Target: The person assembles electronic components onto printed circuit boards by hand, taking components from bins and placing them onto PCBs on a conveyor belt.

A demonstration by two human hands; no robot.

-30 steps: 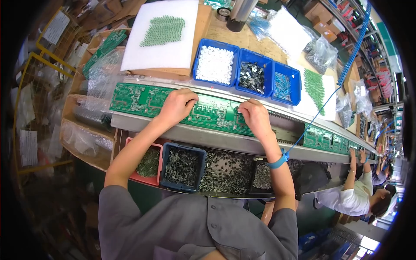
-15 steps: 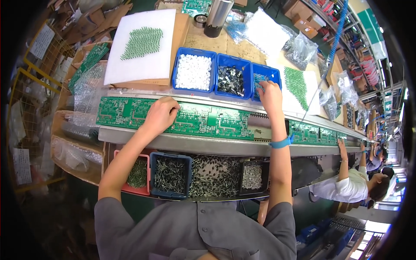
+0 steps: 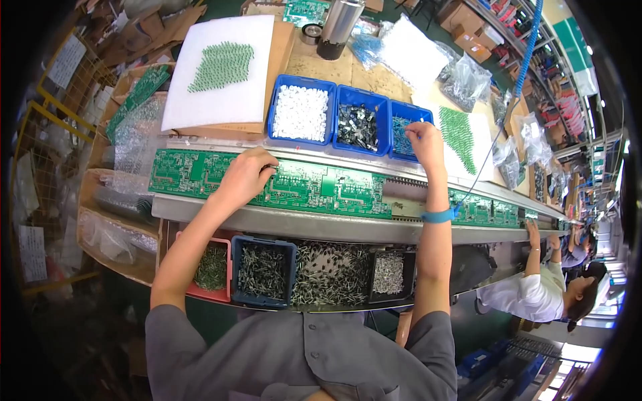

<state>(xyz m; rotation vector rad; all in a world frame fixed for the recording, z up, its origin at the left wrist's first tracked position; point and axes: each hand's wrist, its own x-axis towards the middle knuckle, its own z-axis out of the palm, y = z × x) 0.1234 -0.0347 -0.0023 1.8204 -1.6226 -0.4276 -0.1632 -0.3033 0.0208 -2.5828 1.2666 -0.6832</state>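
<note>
Holding left hand curled over the flat, glossy green circuit board in a metal rail; cannot tell if closed on anything. Holding right hand, fingers bent, over the blue plastic right bin of wiry blue parts — again, cannot tell if closed. Farther left, blocky dark pieces in the middle bin, chunky white ones in the left bin. Near: dark-blue tray of spindly components.

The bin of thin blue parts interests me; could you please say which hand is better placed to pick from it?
Probably the right hand: it is at that bin, while the left hand is at the green board.
</note>
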